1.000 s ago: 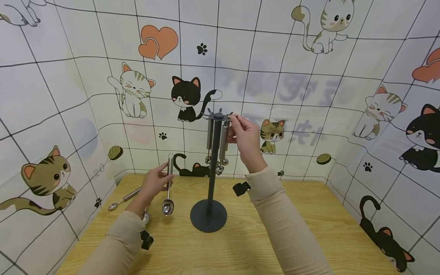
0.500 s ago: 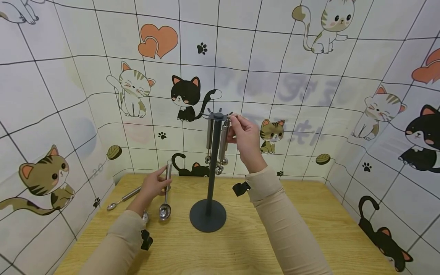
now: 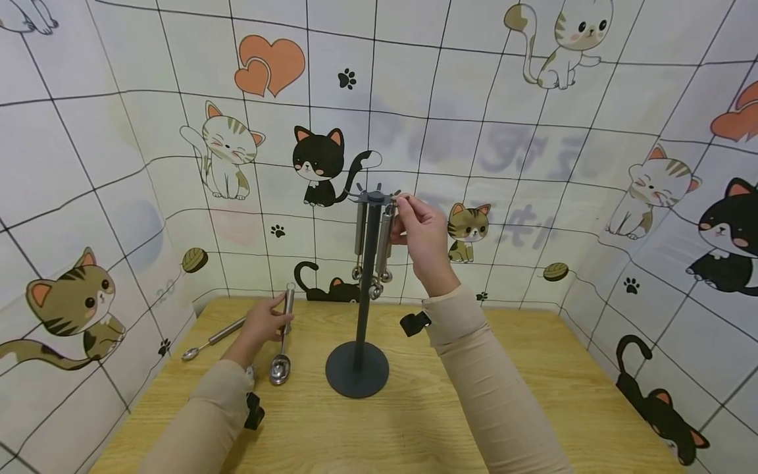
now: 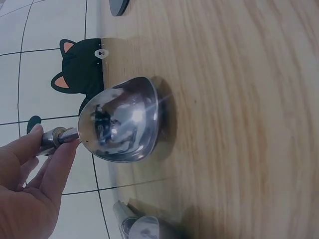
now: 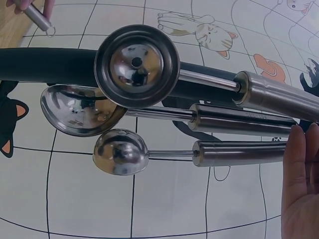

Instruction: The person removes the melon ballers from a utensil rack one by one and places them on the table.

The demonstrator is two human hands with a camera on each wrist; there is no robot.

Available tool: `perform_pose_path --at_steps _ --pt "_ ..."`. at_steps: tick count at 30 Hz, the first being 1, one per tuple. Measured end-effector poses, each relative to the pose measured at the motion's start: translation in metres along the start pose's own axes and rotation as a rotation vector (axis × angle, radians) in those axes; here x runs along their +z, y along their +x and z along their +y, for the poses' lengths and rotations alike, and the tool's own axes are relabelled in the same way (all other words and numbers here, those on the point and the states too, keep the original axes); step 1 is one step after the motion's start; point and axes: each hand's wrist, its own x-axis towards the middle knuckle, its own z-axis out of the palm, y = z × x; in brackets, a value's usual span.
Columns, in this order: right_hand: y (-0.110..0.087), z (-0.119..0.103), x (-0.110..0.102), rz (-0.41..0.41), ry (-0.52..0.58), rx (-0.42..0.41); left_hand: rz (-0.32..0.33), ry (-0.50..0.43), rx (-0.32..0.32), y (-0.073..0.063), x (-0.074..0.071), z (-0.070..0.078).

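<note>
My left hand grips the handle of a metal scoop with an oval bowl, thumb and fingers round the handle. In the left wrist view the bowl lies close over the wooden table; whether it touches cannot be told. My right hand is at the top of a dark rack, thumb and forefinger pinching the upper end of a hanging scoop at a hook. In the right wrist view hang a round scoop, an oval scoop and a smaller round scoop. The exact grip point is hidden.
Another scoop lies on the table at the left. One more scoop lies partly behind my left wrist. Walls with a cat-print covering close off the back and sides.
My left hand has lowered the scoop and shifted it slightly left, so its bowl is nearer me. My right hand stays at the rack's top.
</note>
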Motion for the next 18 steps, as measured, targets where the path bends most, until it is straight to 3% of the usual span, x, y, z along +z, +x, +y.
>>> perform_pose_path --at_steps 6,14,18 --pt "0.001 0.000 0.000 -0.004 -0.001 0.004 -0.007 0.002 -0.020 0.005 0.002 -0.004" --pt "0.001 0.000 0.000 -0.010 0.006 0.012 0.004 0.020 -0.070 0.014 0.004 -0.021" --pt "0.002 0.000 0.000 -0.011 0.012 0.013 0.018 0.085 -0.079 0.020 0.005 -0.026"
